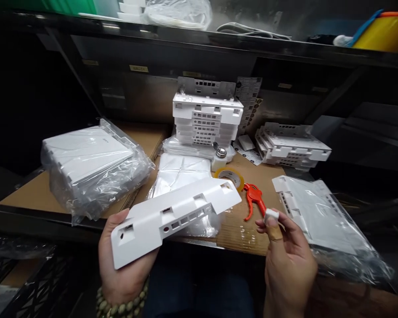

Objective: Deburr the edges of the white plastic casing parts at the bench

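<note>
My left hand (126,265) grips a white plastic housing (179,207) by its left end, tilted so the edge with square port cut-outs faces me. Between the thumb and fingers of my right hand (287,256) is a small white wiping pad (271,215); a tan bandage wraps the thumb. Just beyond that hand lies a red air blow gun (254,198), partly hidden by the fingers. A roll of yellow tape (230,176) rests behind the housing. Further back stands a small white dispenser bottle (219,163) with its metal lid flipped up.
White housings (205,115) are stacked at the back centre, with another stack (292,143) at right. Bagged white panels (86,154) lie left, and a bagged housing (325,212) right. Clear plastic bags (184,165) cover the middle cardboard. A metal shelf (199,37) spans overhead.
</note>
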`<state>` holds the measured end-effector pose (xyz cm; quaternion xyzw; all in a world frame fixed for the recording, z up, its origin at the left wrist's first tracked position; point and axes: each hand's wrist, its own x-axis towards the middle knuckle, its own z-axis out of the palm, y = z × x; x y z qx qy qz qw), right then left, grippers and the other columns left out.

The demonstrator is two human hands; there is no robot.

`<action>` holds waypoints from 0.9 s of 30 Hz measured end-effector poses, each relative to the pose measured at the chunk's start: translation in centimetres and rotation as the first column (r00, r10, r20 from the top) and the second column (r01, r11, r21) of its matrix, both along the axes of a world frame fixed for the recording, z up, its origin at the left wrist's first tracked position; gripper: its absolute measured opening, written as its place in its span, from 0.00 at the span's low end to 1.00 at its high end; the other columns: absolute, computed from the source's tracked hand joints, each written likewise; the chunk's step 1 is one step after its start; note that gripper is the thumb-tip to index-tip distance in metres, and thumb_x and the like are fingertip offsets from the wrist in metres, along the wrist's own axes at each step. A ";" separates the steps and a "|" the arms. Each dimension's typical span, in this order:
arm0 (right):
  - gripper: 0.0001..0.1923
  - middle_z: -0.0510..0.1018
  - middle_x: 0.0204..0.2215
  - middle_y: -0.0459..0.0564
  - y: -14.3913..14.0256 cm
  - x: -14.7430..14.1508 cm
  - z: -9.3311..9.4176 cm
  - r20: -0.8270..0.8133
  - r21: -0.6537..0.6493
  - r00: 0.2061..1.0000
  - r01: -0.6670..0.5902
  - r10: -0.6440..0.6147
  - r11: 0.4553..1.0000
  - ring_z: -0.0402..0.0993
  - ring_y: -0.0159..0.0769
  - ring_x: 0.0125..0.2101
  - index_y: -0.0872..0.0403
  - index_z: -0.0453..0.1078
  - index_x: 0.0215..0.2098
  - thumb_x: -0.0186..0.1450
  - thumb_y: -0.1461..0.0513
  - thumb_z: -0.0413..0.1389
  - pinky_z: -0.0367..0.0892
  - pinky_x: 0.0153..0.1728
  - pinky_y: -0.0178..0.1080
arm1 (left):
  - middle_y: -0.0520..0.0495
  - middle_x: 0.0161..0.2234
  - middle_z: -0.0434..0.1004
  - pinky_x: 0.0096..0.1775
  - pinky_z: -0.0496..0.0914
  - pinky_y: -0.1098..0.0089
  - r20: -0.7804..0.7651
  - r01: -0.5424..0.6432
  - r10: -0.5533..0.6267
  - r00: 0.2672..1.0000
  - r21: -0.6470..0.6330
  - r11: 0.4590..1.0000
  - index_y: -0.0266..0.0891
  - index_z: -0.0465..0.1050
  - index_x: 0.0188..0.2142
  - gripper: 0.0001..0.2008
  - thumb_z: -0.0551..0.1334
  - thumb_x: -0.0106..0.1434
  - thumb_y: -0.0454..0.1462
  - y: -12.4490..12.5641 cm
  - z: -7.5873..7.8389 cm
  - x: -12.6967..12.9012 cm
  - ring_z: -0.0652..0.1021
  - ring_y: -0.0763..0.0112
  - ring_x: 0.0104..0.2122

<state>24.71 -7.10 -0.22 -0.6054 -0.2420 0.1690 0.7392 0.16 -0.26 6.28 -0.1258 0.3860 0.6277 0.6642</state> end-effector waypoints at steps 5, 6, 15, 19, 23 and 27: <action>0.16 0.83 0.35 0.45 0.1 -0.9 0.4 0.022 0.059 0.999 -0.050 0.049 0.997 0.78 0.29 0.32 0.51 0.79 0.46 0.61 0.58 0.71 0.72 0.38 0.34 | 0.43 0.28 0.85 0.35 0.83 0.57 0.000 -0.031 0.031 1.000 -0.026 0.999 0.36 0.78 0.40 0.11 0.57 0.63 0.31 -0.1 0.8 1.2 0.84 0.58 0.26; 0.15 0.83 0.36 0.45 0.1 -1.1 0.4 0.032 0.065 0.998 -0.063 0.061 0.996 0.78 0.29 0.31 0.51 0.79 0.45 0.61 0.58 0.71 0.72 0.37 0.33 | 0.44 0.29 0.85 0.36 0.83 0.57 0.012 -0.033 0.033 0.999 -0.013 0.999 0.36 0.78 0.39 0.10 0.57 0.63 0.31 -0.2 0.8 1.3 0.85 0.58 0.27; 0.06 0.80 0.36 0.48 -0.2 -4.1 1.2 0.292 -0.036 0.925 -0.244 0.244 0.969 0.77 0.34 0.34 0.51 0.80 0.40 0.63 0.61 0.68 0.72 0.34 0.34 | 0.46 0.28 0.85 0.34 0.83 0.59 0.015 -0.042 0.041 0.999 0.043 0.998 0.39 0.79 0.48 0.17 0.56 0.63 0.32 -0.9 1.1 2.4 0.85 0.57 0.28; 0.05 0.77 0.31 0.46 0.4 -7.3 4.0 0.523 -0.040 0.755 -0.442 0.396 0.896 0.74 0.32 0.30 0.51 0.78 0.38 0.65 0.67 0.64 0.71 0.29 0.33 | 0.47 0.31 0.86 0.29 0.82 0.59 -0.061 -0.072 0.081 0.995 0.132 0.989 0.42 0.76 0.54 0.24 0.58 0.57 0.32 -1.6 1.1 3.3 0.85 0.54 0.28; 0.07 0.76 0.30 0.45 1.0 -9.3 5.1 0.585 0.003 0.696 -0.515 0.416 0.857 0.71 0.27 0.27 0.55 0.78 0.40 0.64 0.70 0.62 0.70 0.28 0.30 | 0.47 0.34 0.87 0.32 0.83 0.61 -0.085 -0.115 0.129 0.988 0.161 0.980 0.42 0.76 0.53 0.25 0.58 0.55 0.31 -2.4 1.1 3.9 0.84 0.58 0.26; 0.06 0.75 0.30 0.46 1.0 -9.7 4.9 0.607 0.005 0.694 -0.491 0.388 0.871 0.70 0.26 0.27 0.57 0.78 0.39 0.65 0.71 0.62 0.70 0.28 0.29 | 0.48 0.34 0.86 0.30 0.82 0.66 -0.064 -0.140 0.151 0.987 0.149 0.979 0.44 0.77 0.52 0.24 0.57 0.57 0.31 -2.8 1.0 3.8 0.84 0.59 0.27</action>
